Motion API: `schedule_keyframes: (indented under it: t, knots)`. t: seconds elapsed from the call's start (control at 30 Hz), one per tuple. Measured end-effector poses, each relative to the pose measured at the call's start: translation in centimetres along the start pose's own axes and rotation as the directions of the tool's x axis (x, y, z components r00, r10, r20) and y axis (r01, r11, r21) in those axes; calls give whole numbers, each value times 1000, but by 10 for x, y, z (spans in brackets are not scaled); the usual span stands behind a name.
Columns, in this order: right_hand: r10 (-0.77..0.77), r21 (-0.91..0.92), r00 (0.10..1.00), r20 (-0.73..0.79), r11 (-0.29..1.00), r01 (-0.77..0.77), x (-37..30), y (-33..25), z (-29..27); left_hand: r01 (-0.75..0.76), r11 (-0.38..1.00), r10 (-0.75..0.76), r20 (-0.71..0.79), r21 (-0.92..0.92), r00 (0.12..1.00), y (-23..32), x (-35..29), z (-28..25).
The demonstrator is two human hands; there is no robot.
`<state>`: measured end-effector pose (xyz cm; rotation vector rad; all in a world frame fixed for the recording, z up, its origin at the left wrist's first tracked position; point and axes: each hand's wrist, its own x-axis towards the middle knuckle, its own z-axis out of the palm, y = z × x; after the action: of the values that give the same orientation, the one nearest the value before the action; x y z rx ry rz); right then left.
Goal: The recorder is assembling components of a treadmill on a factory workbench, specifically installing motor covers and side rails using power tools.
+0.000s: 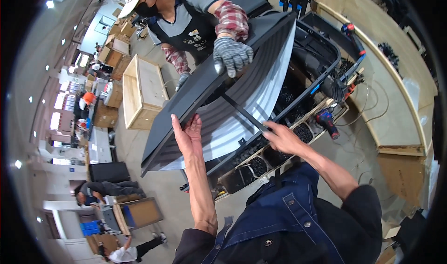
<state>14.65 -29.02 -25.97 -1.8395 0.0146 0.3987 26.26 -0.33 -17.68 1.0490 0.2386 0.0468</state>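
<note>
A long dark grey panel (172, 129) is tilted up across a black metal frame, with a pale ribbed lining (265, 91) below its raised edge. My left hand (190, 136) holds the panel's near edge, thumb along its outer face and fingers on the inner side. My right hand (281, 138) is closed round the end of a flat black bar (244, 111) that runs up beneath the panel; the bar's far end is in shadow. Across from me, a co-worker's gloved hand (231, 56) rests on the panel's upper edge, and their other gloved hand (182, 80) is behind it.
Wooden bins of small black parts (253, 171) stand under the frame. A cordless drill (327, 122) hangs at their right end, with a hose on the floor. A large wooden crate (396, 77) flanks the right; another wooden box (142, 91) stands left. Other people work farther left.
</note>
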Motion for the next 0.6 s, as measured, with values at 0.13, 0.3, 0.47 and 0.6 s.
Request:
schedule_keyframes:
  t: [0.13,0.3,0.47,0.6]
  knots:
    - [-182,-23,975,-127,983,181,93,13,46,58,995,-66,-111,-76,992,20,37,-16]
    - [-217,-43,960,-176,976,212,121,2,68,194,967,-220,-155,-165,963,42,39,3]
    - [-201,-88,948,-247,979,185,139,16,100,253,940,-278,-86,-229,957,41,26,5]
    - [-105,-75,960,-260,993,88,147,33,128,244,945,-285,-180,-217,942,5,4,-9]
